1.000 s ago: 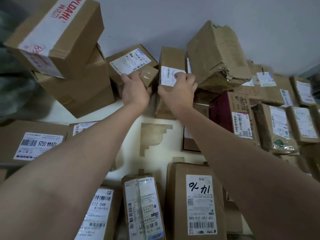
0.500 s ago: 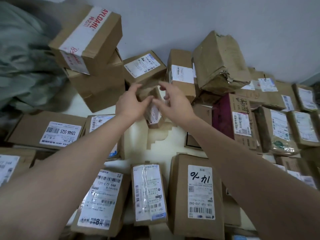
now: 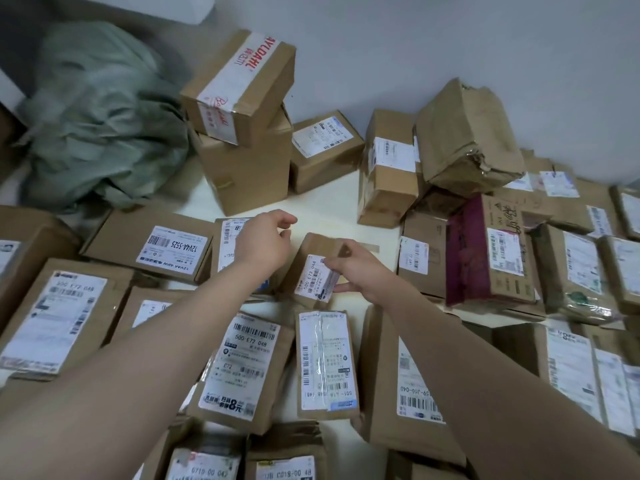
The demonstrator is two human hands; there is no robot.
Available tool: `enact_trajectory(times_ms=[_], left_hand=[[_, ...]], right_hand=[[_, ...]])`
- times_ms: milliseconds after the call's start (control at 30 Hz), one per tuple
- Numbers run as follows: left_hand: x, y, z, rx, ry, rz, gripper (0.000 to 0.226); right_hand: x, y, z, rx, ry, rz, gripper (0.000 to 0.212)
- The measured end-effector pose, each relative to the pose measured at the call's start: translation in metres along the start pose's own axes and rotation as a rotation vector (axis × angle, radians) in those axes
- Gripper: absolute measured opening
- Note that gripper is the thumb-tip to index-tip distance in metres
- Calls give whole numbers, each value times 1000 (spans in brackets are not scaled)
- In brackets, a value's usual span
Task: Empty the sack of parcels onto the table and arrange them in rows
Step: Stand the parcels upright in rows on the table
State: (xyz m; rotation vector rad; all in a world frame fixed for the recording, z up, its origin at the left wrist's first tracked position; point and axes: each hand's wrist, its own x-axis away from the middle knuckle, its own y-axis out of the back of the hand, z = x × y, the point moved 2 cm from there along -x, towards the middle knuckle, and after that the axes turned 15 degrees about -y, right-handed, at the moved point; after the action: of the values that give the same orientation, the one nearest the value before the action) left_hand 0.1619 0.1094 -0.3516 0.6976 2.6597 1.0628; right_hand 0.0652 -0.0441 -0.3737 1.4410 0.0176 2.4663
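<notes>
A small brown parcel [image 3: 313,265] with a white barcode label lies tilted on the white table [image 3: 318,206], among rows of cardboard parcels. My right hand [image 3: 360,271] grips its right edge, thumb under the label. My left hand [image 3: 265,242] hovers just left of it, fingers curled and holding nothing, over a labelled box [image 3: 228,237]. The crumpled grey-green sack [image 3: 100,123] lies at the far left. Flat labelled parcels [image 3: 322,362] fill the near rows beneath my forearms.
Two stacked boxes [image 3: 239,133] stand at the back by the wall, with more boxes [image 3: 388,168] and a torn one [image 3: 464,140] to their right. A maroon-sided box [image 3: 485,251] and wrapped parcels crowd the right side.
The small parcel has come from the back row toward me and down onto the table's middle. My left hand let go of it; my right hand keeps hold. The view has shifted right and down.
</notes>
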Motion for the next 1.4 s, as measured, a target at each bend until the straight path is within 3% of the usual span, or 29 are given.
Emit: enact_trajectory(times_ms=[133,200,367,433,533,600,667,767,833,900,1000,1067,1133,1200,1267,1400], left_hand=[[2,7,14,-307,-81,168,43],[6,5,21,-331,-78,271,56],[11,6,17,-372,-118,276,55],[10,10,10,-322,-118,104,48],[3,37,-10,-242,-132,-430,44],[-8,63,-27,-140,-85,-737,51],[-24,84,-39,-66,-14,-841,72],[-52,101,-42,-52,51,-686,108],[-63,106,-41,-64,57,-607,117],[-60,107,-47,-197,-28,-645,107],[-46,86,-61,-370,-431,-652,71],[-44,58,-62,-332,-659,-434,50],[-49,28,-54,-366,-765,-200,39],[-58,7,-39,-460,-724,-22,44],[-72,-7,-22,-596,-507,120,61],[-90,-14,3,-818,-255,174,79]], right_hand=[[-4,-4,-1,-27,-14,32,65],[-5,-9,-3,56,-10,-19,70],[-10,-28,-12,302,34,-104,34],[-11,-32,-14,376,23,-113,36],[-8,-25,4,404,78,-266,51],[-5,-18,27,303,157,-352,48],[0,-15,49,146,211,-353,44],[9,-16,78,18,279,-307,40],[14,-20,88,12,305,-286,40],[13,-23,90,19,297,-269,40],[5,-23,81,-28,249,-245,38],[-3,-19,75,-70,216,-234,38],[-12,-10,74,-23,229,-297,40],[-18,1,77,118,277,-384,41],[-27,12,86,310,336,-463,42],[-50,17,110,518,499,-578,47]])
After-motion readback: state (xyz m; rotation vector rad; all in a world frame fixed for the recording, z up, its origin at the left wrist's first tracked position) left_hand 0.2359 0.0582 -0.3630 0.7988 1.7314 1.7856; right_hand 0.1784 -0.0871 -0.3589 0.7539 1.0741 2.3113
